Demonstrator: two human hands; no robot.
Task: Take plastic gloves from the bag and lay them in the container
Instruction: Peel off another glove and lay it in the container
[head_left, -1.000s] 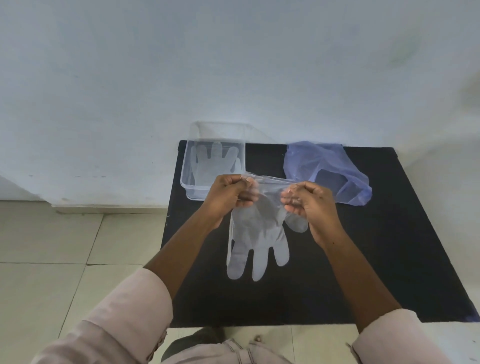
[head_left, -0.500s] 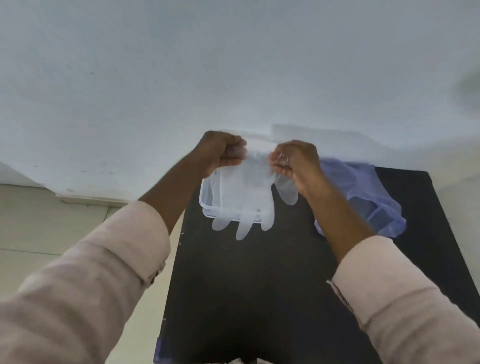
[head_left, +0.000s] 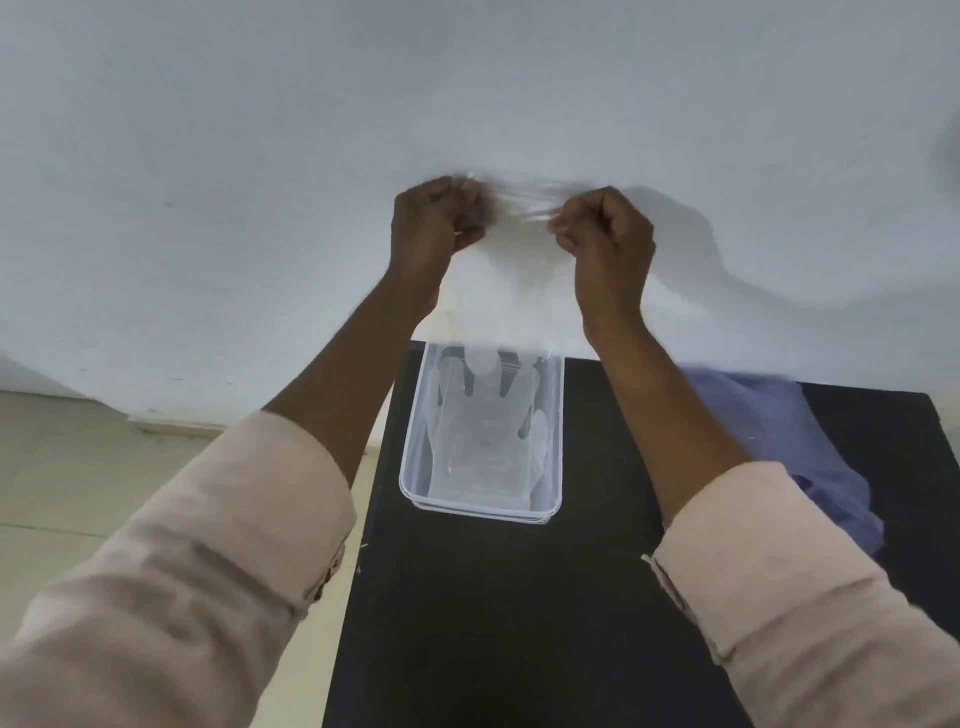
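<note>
Two bare hands are raised in front of a white wall, above a black table (head_left: 519, 597). The left hand (head_left: 431, 228) and right hand (head_left: 608, 244) are each closed on the cuff of one thin clear plastic glove (head_left: 511, 244), stretching it between them — its fingers hang blurred toward the clear rectangular plastic container (head_left: 483, 512) below. At least one glove already lies flat in that container; how many are stacked there is unclear. One crumpled blue plastic bag (head_left: 810, 441) sits to the right. Judging by this, the held glove remains to be laid down — the bag's contents are hidden.
</note>
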